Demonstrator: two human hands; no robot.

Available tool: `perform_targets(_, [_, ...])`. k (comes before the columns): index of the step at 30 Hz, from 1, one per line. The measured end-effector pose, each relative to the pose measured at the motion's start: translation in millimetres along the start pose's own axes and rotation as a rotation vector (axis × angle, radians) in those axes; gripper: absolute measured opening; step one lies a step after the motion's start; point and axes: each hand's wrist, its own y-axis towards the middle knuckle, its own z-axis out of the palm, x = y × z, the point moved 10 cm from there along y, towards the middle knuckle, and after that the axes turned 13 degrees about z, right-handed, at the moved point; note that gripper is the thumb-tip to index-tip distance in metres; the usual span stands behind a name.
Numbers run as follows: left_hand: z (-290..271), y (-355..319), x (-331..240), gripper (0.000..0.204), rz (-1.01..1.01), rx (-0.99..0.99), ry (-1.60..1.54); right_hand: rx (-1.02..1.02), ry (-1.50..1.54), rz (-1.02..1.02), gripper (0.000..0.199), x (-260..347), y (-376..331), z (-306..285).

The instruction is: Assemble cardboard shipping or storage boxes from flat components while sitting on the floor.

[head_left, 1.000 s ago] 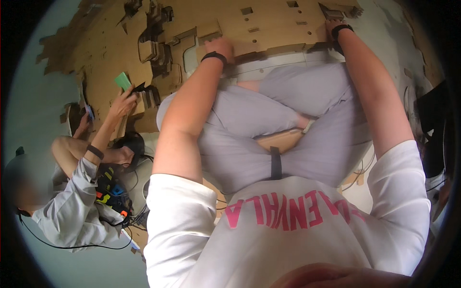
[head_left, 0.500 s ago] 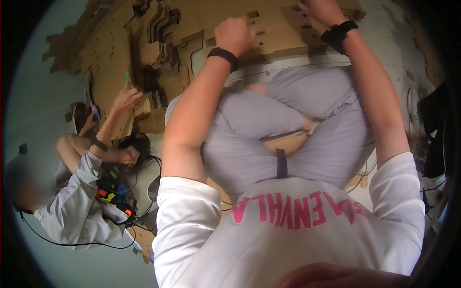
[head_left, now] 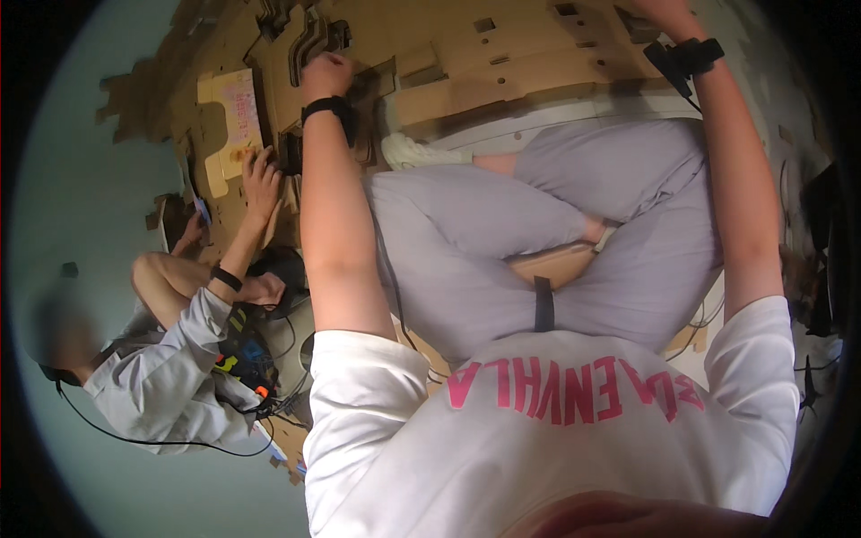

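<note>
My left hand [head_left: 326, 75] is at the edge of a stack of die-cut cardboard pieces [head_left: 305, 45]. Its fingers are curled in, and what they hold, if anything, is hidden. To the right, my right hand [head_left: 665, 14] is cut off by the top edge of the picture, its fingers out of sight. Between the two hands lies a flat brown cardboard sheet [head_left: 529, 76] with slots and small holes. Both wrists wear black bands. I sit cross-legged in grey trousers, with the cardboard beyond my knees.
At the left a seated co-worker in a light shirt [head_left: 179, 368] rests a hand [head_left: 261, 184] near a yellowish printed cardboard piece [head_left: 215, 134]. Dark cables and a bag with coloured parts [head_left: 247, 354] lie beside them. More cables [head_left: 708, 323] run at my right.
My left hand has moved left, from the flat sheet to the stacked pieces. My right hand has shifted right and up. A yellowish printed cardboard piece now lies by the co-worker's hand.
</note>
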Motion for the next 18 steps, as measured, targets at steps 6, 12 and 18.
perform_targets(6, [58.5, 1.7, -57.3, 0.040, 0.177, 0.363, -0.243, 0.260, -0.247, -0.052, 0.022, 17.2, -19.4, 23.9])
perform_targets(12, [31.7, 2.7, -86.9, 0.047, 0.173, 0.152, -0.186, 0.270, -0.169, 0.005, 0.024, 19.3, -24.4, 16.5])
perform_targets(18, [39.5, -2.0, -103.6, 0.045, 0.216, 0.222, -0.125, 0.255, -0.289, -0.088, 0.026, 21.2, -29.5, 12.0])
